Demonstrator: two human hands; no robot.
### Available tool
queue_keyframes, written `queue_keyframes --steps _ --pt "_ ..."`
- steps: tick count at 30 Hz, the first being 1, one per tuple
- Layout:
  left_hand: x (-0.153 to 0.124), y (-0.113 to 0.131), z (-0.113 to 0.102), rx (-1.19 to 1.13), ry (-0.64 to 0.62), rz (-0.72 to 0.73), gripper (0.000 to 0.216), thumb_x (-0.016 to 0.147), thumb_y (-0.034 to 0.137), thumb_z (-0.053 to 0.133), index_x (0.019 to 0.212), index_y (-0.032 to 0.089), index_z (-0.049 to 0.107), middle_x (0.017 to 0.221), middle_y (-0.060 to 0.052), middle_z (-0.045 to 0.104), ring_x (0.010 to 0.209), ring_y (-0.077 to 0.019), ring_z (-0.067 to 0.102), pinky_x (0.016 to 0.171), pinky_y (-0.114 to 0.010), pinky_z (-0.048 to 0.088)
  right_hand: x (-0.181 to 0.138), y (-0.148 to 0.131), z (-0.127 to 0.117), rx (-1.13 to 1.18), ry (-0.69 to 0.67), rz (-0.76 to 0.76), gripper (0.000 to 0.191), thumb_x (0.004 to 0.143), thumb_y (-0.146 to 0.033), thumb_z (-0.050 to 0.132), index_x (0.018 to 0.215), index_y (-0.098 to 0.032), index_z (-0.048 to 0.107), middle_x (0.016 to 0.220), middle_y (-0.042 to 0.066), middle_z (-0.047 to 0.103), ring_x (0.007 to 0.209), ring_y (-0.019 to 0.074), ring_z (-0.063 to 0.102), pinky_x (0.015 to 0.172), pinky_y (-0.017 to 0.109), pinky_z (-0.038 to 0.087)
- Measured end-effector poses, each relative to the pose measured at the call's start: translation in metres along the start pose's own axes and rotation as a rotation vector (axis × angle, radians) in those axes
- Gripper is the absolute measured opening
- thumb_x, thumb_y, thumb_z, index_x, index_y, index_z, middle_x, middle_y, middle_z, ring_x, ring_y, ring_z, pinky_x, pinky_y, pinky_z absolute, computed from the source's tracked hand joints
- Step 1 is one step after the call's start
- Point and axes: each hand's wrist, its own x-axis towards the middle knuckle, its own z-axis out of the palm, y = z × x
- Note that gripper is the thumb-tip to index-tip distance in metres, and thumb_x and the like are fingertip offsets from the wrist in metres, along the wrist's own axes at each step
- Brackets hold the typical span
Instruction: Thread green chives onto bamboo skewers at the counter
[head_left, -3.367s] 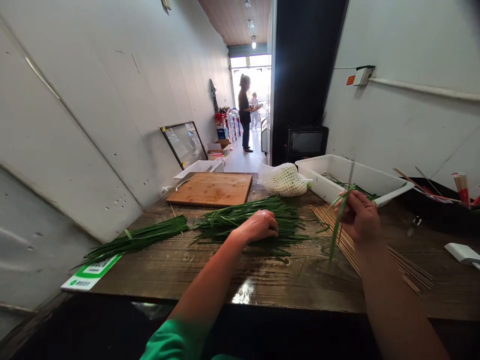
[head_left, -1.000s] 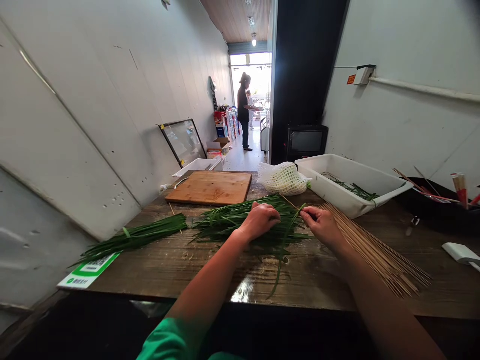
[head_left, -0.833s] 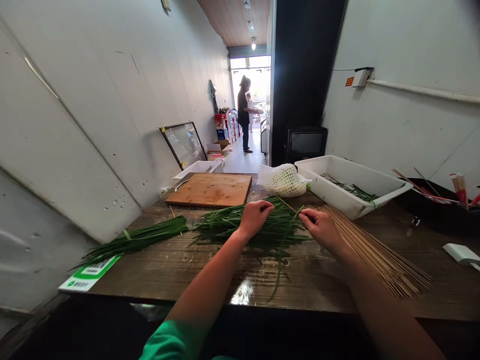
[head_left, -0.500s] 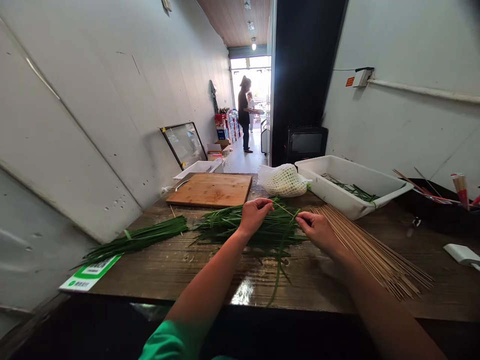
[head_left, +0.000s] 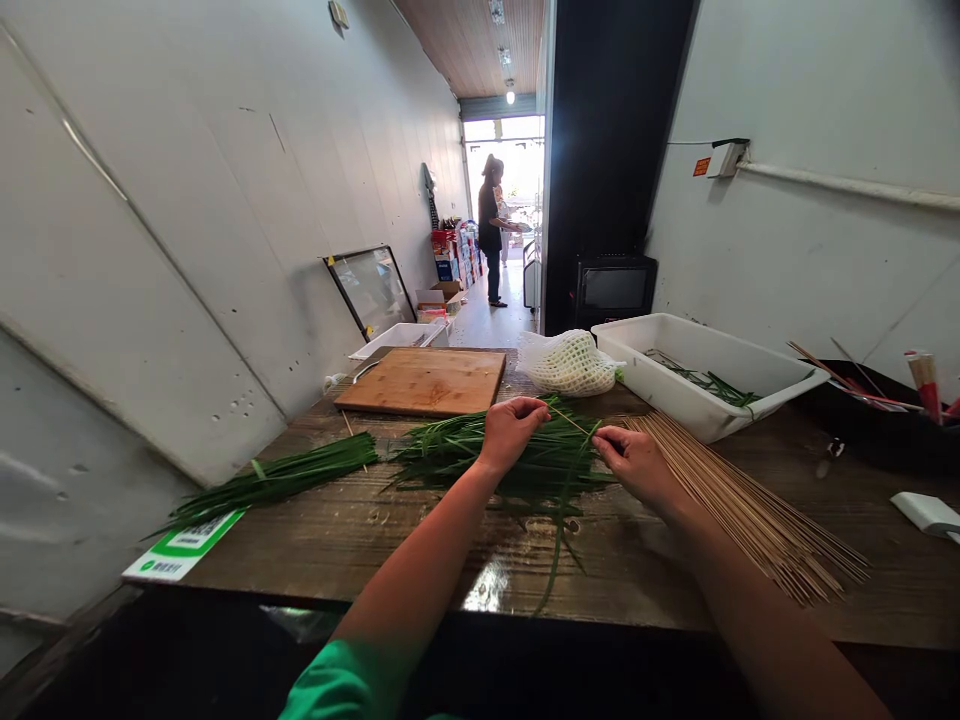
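The garlic chives (head_left: 442, 450) lay in a loose heap, their long, flat, dark-green blades running mostly sideways, overlapping, with ragged ends. Over the heap's right part, a thin, straight bamboo skewer (head_left: 569, 419) was held aslant, bare along its middle. At its right end a chive strand (head_left: 559, 535) was gathered, trailing down in front of the heap, gently curved.

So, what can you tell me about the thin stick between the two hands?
The thin stick is straight, pale tan and looks like wood or bamboo. It slants over the pile of green leaves, from the left hand down to the right hand. Each hand pinches it, so its tips are hidden. A long green leaf hangs at its right-hand end; whether pierced, I can't tell.
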Motion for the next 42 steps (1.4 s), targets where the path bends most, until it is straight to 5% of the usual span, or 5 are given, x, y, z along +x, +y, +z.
queue_keyframes --steps 42 --pt "-0.0003 -0.0014 0.0005 0.099 0.110 0.056 0.015 0.065 0.027 0.069 0.074 0.015 0.071 0.074 -0.003 0.071 0.070 -0.0145 0.063 0.070 -0.026 0.049 -0.0006 0.0001 0.0013 -0.007 0.014 -0.013 0.029 0.085 -0.037 0.044 0.077 -0.018 0.065 0.065 0.001 0.062 0.057 0.0131 0.051 0.055 0.024 0.035"
